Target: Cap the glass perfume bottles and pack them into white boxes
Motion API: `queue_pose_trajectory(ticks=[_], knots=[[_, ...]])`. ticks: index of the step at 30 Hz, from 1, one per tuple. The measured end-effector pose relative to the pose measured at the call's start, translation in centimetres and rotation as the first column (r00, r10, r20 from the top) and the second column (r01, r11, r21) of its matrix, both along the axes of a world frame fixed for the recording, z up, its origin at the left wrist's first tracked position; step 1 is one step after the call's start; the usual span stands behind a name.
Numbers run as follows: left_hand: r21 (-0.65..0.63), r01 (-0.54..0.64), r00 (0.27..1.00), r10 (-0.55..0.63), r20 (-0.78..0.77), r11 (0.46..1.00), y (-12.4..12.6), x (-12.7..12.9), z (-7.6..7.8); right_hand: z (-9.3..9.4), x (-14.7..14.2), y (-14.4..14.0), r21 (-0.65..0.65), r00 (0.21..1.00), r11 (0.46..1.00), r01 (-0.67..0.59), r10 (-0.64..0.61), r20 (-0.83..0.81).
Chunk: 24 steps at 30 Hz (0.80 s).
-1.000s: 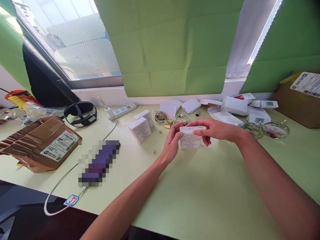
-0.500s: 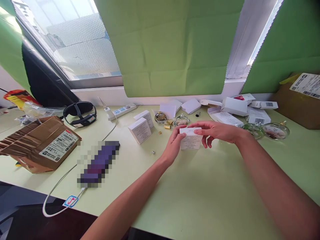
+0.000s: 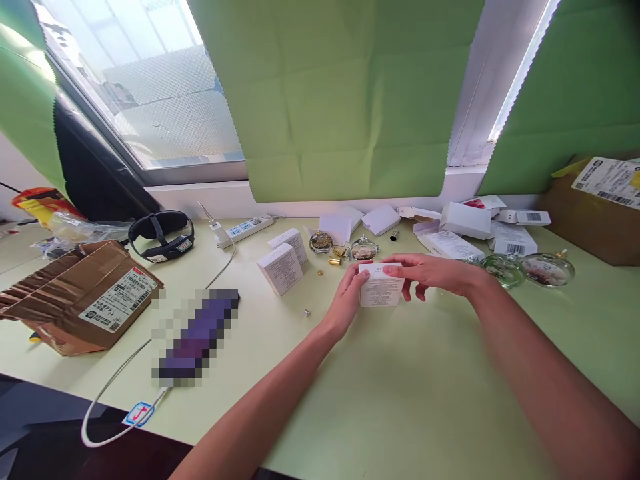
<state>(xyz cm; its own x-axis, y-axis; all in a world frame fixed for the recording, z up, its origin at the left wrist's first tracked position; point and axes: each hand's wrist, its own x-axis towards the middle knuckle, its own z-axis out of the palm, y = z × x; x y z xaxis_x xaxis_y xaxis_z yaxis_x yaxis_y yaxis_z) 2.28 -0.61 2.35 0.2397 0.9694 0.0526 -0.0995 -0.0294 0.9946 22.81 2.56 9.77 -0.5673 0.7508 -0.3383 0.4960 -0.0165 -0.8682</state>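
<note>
Box point(image 3: 381, 291) lowered slightly; both hands point(image 3: 350, 297) point(image 3: 433, 272) gripping it, bottles point(image 3: 363, 249) just behind.

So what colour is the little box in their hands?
White, with faint grey print, seen in the head view: the small box.

We see the left hand point(image 3: 346, 301) and right hand point(image 3: 431, 273) gripping a small white printed cardboard box point(image 3: 381, 288) from either side above the pale green tabletop point(image 3: 400, 387). Two similar white boxes point(image 3: 283, 261) stand to its left. Beyond it lie round glass bottles point(image 3: 363, 249), possibly perfume.
</note>
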Motion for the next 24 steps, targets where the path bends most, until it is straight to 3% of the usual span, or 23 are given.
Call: queue_pose_trajectory(ticks=[5, 7, 10, 13, 17, 21, 24], knots=[[0.063, -0.020, 0.999, 0.023, -0.049, 0.998, -0.1, -0.1, 0.1, 0.6, 0.0, -0.2, 0.120, 0.998, 0.993, 0.004, -0.012, 0.066], [0.210, -0.049, 0.990, 0.076, -0.121, 0.976, -0.1, -0.4, 0.2, 1.7, 0.4, -0.5, 0.178, 0.994, 0.984, 0.016, -0.035, 0.102], [0.496, 0.003, 0.948, 0.154, -0.277, 0.868, 0.1, -0.8, 0.2, 3.6, 2.3, -1.3, 0.320, 0.978, 0.937, 0.143, -0.183, 0.098], [0.642, 0.111, 0.893, 0.207, -0.399, 0.759, 0.5, -1.2, -0.1, 4.9, 5.5, -1.8, 0.497, 0.900, 0.790, 0.359, -0.434, 0.038], [0.707, 0.147, 0.865, 0.257, -0.432, 0.692, 1.0, -1.6, -0.5, 5.0, 9.9, -2.0, 0.538, 0.759, 0.584, 0.608, -0.626, -0.179], [0.703, 0.145, 0.843, 0.285, -0.456, 0.696, 1.1, -2.0, 0.0, 4.4, 11.9, -1.8, 0.518, 0.596, 0.405, 0.754, -0.753, -0.280], [0.680, 0.102, 0.811, 0.335, -0.480, 0.726, 0.9, -2.7, 1.5, 4.0, 12.5, -1.5, 0.515, 0.556, 0.367, 0.774, -0.784, -0.277]])
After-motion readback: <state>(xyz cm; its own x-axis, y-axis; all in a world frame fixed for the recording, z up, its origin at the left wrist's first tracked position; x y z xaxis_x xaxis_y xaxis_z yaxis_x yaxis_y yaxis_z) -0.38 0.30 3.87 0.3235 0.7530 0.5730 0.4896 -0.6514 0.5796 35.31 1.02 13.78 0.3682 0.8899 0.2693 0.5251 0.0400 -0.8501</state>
